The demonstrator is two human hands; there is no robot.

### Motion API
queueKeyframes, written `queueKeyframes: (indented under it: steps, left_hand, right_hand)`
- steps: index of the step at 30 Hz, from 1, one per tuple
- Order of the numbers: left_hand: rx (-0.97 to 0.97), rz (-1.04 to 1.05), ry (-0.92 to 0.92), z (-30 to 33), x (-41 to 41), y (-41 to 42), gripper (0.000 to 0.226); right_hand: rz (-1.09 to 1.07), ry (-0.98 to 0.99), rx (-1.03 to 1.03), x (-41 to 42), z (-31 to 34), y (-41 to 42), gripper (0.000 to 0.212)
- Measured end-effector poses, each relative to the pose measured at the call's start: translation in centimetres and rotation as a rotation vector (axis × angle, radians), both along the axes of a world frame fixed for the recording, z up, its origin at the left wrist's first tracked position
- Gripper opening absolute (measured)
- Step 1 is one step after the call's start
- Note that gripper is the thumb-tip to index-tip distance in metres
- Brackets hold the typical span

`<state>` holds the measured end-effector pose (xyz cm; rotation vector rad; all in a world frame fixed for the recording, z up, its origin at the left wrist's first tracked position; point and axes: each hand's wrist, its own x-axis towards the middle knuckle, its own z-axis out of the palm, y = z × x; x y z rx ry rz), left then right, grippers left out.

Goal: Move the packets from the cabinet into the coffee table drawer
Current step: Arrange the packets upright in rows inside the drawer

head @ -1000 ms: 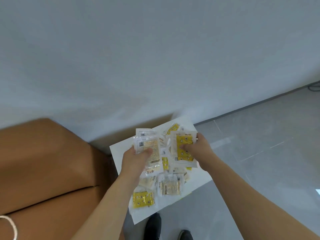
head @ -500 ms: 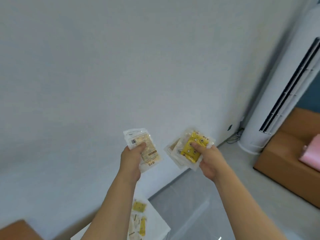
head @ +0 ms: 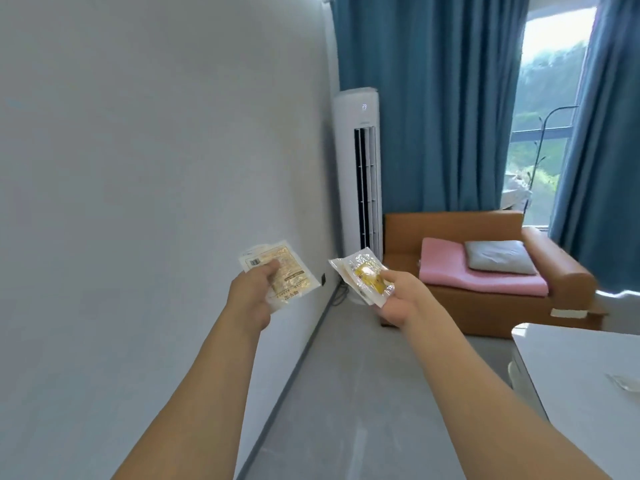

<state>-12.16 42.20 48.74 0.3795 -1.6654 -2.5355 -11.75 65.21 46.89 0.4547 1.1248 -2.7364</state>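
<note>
My left hand [head: 250, 295] grips a small stack of clear packets with beige contents [head: 285, 271], thumb on top, held up in front of the white wall. My right hand [head: 398, 299] pinches another small stack of packets [head: 363, 277]; the top one is clear with a yellow insert. Both stacks are held at chest height, a short gap between them. The white coffee table [head: 581, 368] shows at the lower right; its drawer is not visible. The cabinet is out of view.
A tall white air conditioner [head: 360, 161] stands in the corner by blue curtains [head: 433, 98]. An orange sofa [head: 485, 278] with a pink blanket [head: 478, 271] and grey pillow [head: 495, 256] lies ahead. A cable [head: 337, 296] runs along the grey floor by the wall.
Both hands lifted their packets off the white surface with the pile. The view swung up and right, from the wall and pile to the sofa, curtains and coffee table.
</note>
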Motion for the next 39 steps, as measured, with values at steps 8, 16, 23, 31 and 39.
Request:
queueKeyframes:
  steps: [8, 16, 23, 31, 39]
  left_hand:
    - [-0.075, -0.081, 0.054, 1.6, 2.0, 19.2, 0.026]
    - [-0.098, -0.112, 0.021, 0.9, 4.1, 31.9, 0.007]
    - [-0.072, -0.127, -0.017, 1.1, 8.2, 42.0, 0.007]
    - [-0.062, -0.052, -0.015, 0.3, 13.0, 55.6, 0.007]
    - [0.001, -0.139, -0.053, -0.4, 13.7, 67.0, 0.010]
  right_hand:
    - [-0.032, 0.039, 0.125, 4.7, 1.6, 18.7, 0.036]
    - [-0.137, 0.006, -0.083, 8.0, 0.6, 30.7, 0.033]
    - [-0.140, -0.023, -0.137, 11.3, -0.2, 41.0, 0.031]
    - [-0.120, -0.023, -0.106, 15.4, -0.4, 55.8, 0.004]
    - [-0.101, -0.044, -0.204, 16.8, -1.4, 66.0, 0.007]
